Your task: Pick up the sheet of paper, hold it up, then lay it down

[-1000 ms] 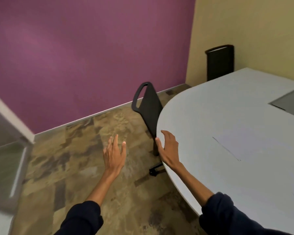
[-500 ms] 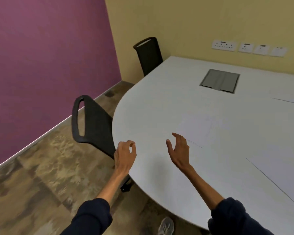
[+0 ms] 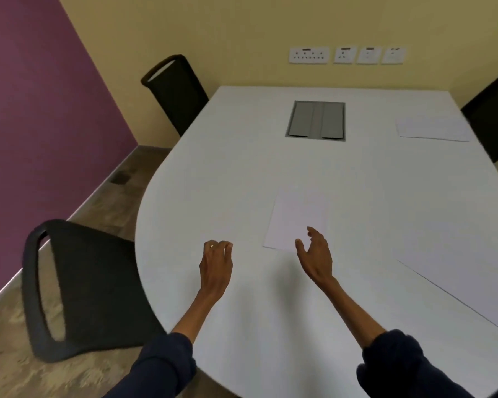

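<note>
Reaching only, nothing lifted: sheet of paper [image 3: 295,218] lay flat on table [image 3: 242,173]; right hand [image 3: 315,255], fingers spread, hovered at its near edge; left hand [image 3: 216,264], fingers loosely curled, empty; pickup, hold-up and laying-down all remained.

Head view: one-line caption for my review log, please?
Both empty hands, left hand curled and right hand open, reach over the white table toward the nearest sheet of paper, which lies flat.

Left hand [image 3: 215,265] hangs curled (fingers bent inward), right hand [image 3: 315,255] spread, palm inward.
</note>
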